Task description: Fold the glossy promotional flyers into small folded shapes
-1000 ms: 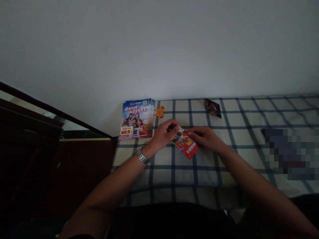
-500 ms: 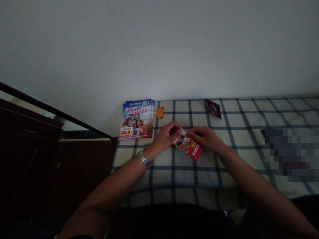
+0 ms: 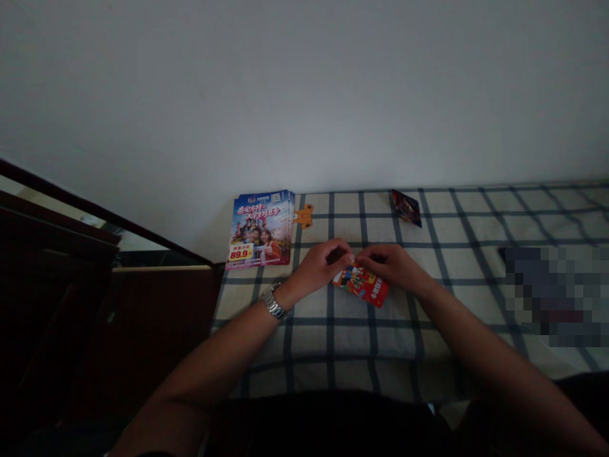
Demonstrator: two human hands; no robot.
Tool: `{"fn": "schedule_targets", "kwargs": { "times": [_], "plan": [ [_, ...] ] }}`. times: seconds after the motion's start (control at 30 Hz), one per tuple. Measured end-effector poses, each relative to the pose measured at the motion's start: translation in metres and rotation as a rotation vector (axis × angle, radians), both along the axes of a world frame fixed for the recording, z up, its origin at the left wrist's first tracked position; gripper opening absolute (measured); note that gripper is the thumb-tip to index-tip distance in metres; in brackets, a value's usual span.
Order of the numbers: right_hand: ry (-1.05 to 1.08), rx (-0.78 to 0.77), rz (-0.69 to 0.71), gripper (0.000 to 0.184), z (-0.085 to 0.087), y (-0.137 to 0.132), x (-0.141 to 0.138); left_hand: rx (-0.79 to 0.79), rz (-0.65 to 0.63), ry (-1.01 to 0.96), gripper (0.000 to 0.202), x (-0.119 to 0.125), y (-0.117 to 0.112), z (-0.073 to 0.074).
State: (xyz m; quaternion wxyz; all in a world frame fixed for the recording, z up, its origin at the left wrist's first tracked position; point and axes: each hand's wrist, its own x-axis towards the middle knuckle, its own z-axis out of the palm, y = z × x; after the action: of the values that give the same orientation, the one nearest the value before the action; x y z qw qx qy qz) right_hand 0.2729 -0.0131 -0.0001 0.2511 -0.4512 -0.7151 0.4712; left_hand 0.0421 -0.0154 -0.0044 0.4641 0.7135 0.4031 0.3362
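Note:
A red printed flyer (image 3: 365, 285) with cartoon figures and white lettering lies between my hands, over the checked cloth. Its upper edge is pinched by my left hand (image 3: 329, 261), thumb against fingers, and a metal watch sits on that wrist. My right hand (image 3: 391, 266) pinches the same edge close by, the two sets of fingertips almost meeting. Behind my left forearm rests a stack of blue and pink flyers (image 3: 261, 230), fanned slightly at the right side. A small dark folded paper (image 3: 406, 208) stands near the wall.
The blue-and-white checked cloth (image 3: 309, 343) covers the surface up to the grey wall (image 3: 304, 95). An orange bear print (image 3: 304, 216) shows beside the stack. To the right lies a blurred-out dark object (image 3: 547, 292). Dark wooden furniture (image 3: 157, 330) stands at the left.
The red flyer has tilted, so its top edge appears lower and its face looks shorter. Both hands stay close together, my left fingertips slightly lower. Everything else is where it was.

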Motion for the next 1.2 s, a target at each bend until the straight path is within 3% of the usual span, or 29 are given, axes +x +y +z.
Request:
{"fn": "schedule_targets", "kwargs": {
  "times": [0.63, 1.2],
  "plan": [
    [0.010, 0.014, 0.002, 0.039, -0.0007, 0.0007, 0.0017, 0.046, 0.073, -0.005, 0.027, -0.0018, 0.0011, -0.0045],
    [-0.040, 0.051, 0.040, 0.037, 0.0033, -0.0001, 0.0032, 0.072, 0.002, 0.063, 0.025, -0.0018, -0.0019, -0.0009]
  ]
}}
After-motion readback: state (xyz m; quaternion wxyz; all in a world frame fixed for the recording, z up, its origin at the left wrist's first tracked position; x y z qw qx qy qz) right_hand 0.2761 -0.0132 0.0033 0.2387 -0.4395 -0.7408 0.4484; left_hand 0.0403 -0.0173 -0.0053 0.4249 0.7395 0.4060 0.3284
